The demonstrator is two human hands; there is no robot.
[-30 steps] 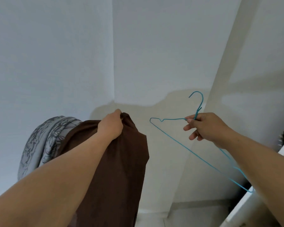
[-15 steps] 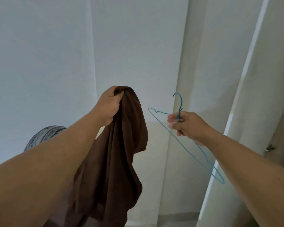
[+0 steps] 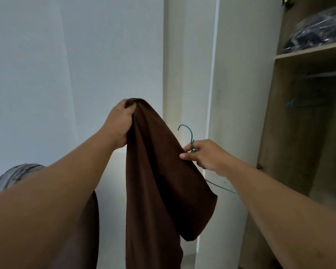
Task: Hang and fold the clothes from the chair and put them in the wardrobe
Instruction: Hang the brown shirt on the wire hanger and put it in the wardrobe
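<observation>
Setting: pale wall (image 3: 70, 70) across the left and centre, with a white vertical panel (image 3: 239, 94) just right of centre.
Wardrobe (image 3: 279, 117): open, wood-toned interior, far right. A shelf (image 3: 308, 51) near its top carries a dark bundle in clear plastic (image 3: 318, 32); a hanging rail (image 3: 326, 74) runs below the shelf.
Brown garment (image 3: 159, 187): held up at centre, well left of the wardrobe opening, draping down past the lower edge of view.
Grey patterned fabric (image 3: 14, 175): low left, partly hidden behind the left forearm.
Left hand (image 3: 118, 123): fingers curled round the bunched top of the brown garment.
Right hand (image 3: 204, 154): fingers pinching the neck of the hanger, fingertips touching the garment's right edge.
Teal wire hanger (image 3: 190, 134): hook upright above the right hand; one wire arm shows below the wrist.
</observation>
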